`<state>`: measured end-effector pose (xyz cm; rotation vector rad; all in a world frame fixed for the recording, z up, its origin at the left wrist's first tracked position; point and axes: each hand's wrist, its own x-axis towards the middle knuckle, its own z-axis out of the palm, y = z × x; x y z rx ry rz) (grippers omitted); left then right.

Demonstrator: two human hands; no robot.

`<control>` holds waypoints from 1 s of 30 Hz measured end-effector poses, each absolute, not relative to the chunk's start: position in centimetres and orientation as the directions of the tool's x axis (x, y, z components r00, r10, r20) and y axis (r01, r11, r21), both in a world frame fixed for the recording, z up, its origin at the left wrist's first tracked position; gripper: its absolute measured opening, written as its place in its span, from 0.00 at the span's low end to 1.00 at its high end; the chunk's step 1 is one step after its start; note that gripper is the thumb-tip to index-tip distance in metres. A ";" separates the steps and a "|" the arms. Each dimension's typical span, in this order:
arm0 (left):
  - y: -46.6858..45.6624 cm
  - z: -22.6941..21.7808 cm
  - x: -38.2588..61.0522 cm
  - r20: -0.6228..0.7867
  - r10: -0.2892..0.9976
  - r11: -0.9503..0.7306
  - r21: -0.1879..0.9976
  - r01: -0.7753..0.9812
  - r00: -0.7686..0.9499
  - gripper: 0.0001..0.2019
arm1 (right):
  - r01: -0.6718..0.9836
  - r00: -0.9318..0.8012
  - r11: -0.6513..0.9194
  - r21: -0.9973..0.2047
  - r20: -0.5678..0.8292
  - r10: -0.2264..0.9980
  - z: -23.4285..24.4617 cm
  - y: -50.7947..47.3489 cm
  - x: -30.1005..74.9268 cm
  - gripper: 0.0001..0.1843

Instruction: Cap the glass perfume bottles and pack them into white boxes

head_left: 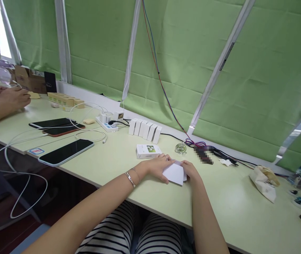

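Both my hands rest on the pale green table [235,208] around a white folded card piece [176,173]. My left hand [158,165], with bracelets on the wrist, grips its left side with curled fingers. My right hand [190,170] pinches its right edge. Just behind my left hand lies a small white box with a green picture [147,151]. A row of several upright white boxes [145,129] stands further back.
Three phones [65,151] lie at the left with white cables and a power strip [107,126]. Another person's hands [10,98] work at the far left near brown boxes [30,80]. A clear tape roll [180,148], black cables, and a crumpled paper bag [264,181] sit to the right.
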<state>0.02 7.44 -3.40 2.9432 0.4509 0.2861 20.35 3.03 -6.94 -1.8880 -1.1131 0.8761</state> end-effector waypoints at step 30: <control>8.1 -3.5 -0.3 0.192 0.318 -0.944 0.159 0.291 0.928 0.40 | 0.504 0.344 -0.248 -0.827 -0.071 0.936 -6.5 2.9 19.8 0.17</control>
